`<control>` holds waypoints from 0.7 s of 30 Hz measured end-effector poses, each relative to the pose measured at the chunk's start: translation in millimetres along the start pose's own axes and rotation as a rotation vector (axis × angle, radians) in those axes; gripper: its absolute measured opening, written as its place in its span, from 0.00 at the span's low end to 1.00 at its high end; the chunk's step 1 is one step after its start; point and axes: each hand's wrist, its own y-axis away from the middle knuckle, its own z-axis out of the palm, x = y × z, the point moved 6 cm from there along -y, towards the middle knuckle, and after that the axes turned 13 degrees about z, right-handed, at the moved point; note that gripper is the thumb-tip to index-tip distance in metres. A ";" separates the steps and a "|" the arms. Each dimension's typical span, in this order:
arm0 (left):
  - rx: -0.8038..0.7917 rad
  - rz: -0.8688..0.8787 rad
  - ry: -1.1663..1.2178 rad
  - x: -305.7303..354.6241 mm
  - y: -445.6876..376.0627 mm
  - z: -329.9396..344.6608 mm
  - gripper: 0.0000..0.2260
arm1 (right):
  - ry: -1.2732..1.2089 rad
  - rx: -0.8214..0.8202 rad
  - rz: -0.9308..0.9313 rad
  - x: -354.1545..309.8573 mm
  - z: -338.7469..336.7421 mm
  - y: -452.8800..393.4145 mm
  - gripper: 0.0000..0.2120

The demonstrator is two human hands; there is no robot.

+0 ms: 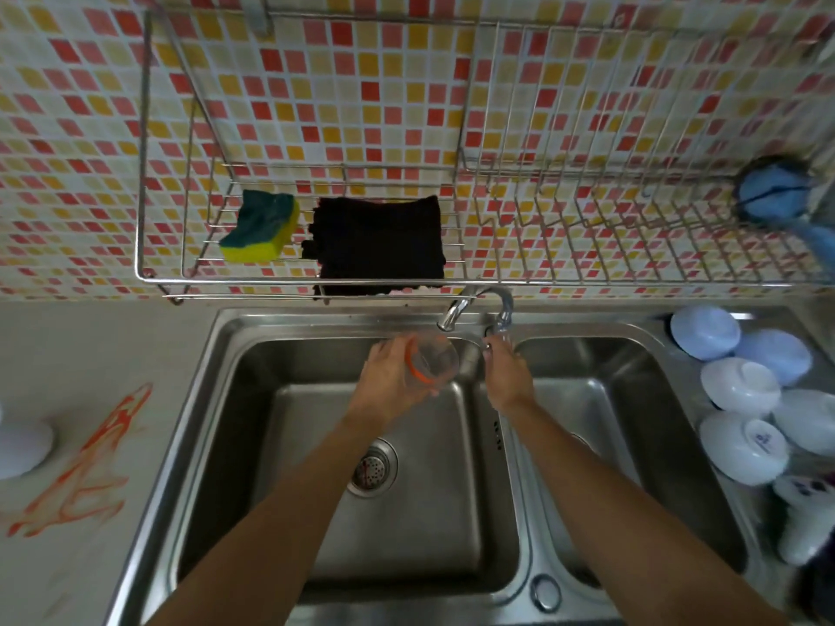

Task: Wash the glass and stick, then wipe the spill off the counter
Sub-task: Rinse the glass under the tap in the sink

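1. Mosaic tiles back a steel double sink [253,354].
2. Left hand [388,381] grips the glass [433,361] under the tap [456,311], over the left basin.
3. Right hand [506,372] reaches the tap handle (grip unclear); best open it gently.
4. Orange spill [90,463] awaits on the left counter.

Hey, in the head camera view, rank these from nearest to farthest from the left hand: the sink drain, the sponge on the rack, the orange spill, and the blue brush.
Measured from the left hand, which grips the glass:
1. Sink drain, just below the hand, in the left basin.
2. Sponge, up and to the left, on the wire rack.
3. Orange spill, far left, on the counter.
4. Blue brush, far right, at the rack's end.
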 end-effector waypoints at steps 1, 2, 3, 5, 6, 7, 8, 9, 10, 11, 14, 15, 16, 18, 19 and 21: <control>0.005 0.002 0.008 -0.1 -1.0 0.5 0.37 | 0.007 0.003 -0.022 -1.2 1.3 -0.5 0.14; 0.008 0.004 0.015 -0.2 -2.1 0.7 0.37 | 0.016 -0.001 -0.034 -1.2 3.3 -1.5 0.13; 0.009 0.005 0.018 0.1 -2.7 0.9 0.37 | 0.031 -0.011 -0.042 -1.1 4.9 -2.2 0.12; 0.004 -0.002 0.033 0.4 -3.4 2.1 0.38 | 0.066 -0.028 -0.062 -1.1 6.8 -4.0 0.12; 0.005 -0.011 0.048 -0.1 -4.0 3.5 0.38 | 0.075 -0.025 -0.071 -1.7 6.4 -4.5 0.11; 0.009 -0.013 0.059 0.0 -4.4 4.9 0.38 | 0.073 -0.020 -0.077 -2.3 5.7 -4.5 0.11; 0.010 -0.010 0.068 0.3 -5.1 6.6 0.38 | 0.066 -0.016 -0.083 -2.3 5.5 -4.8 0.10; 0.008 -0.006 0.074 1.3 -5.1 8.0 0.38 | 0.060 -0.013 -0.088 -2.8 5.6 -4.7 0.10; 0.010 -0.006 0.081 2.5 -5.0 9.2 0.38 | 0.057 -0.012 -0.092 -2.8 5.7 -4.5 0.10; 0.015 -0.007 0.095 4.2 -4.8 10.2 0.38 | 0.054 -0.011 -0.096 -3.0 5.7 -4.6 0.10; 0.033 -0.007 0.147 9.6 -3.5 14.5 0.39 | 0.024 -0.018 -0.092 -1.2 3.1 -5.8 0.12; 0.039 -0.017 0.163 9.1 -1.8 16.2 0.39 | 0.009 -0.016 -0.091 -0.7 0.8 -5.8 0.13; 0.057 -0.037 0.186 6.1 0.3 17.1 0.38 | -0.002 -0.011 -0.093 -0.1 -0.8 -6.0 0.13; 0.115 -0.092 0.229 -5.7 5.1 16.9 0.36 | -0.007 0.003 -0.105 0.1 -2.4 -6.0 0.13; 0.132 -0.111 0.236 -10.6 7.6 16.3 0.35 | -0.007 0.008 -0.107 0.0 -2.6 -5.5 0.12; 0.114 -0.118 0.229 -14.3 10.2 17.2 0.35 | -0.019 0.016 -0.096 0.1 -2.0 -4.5 0.11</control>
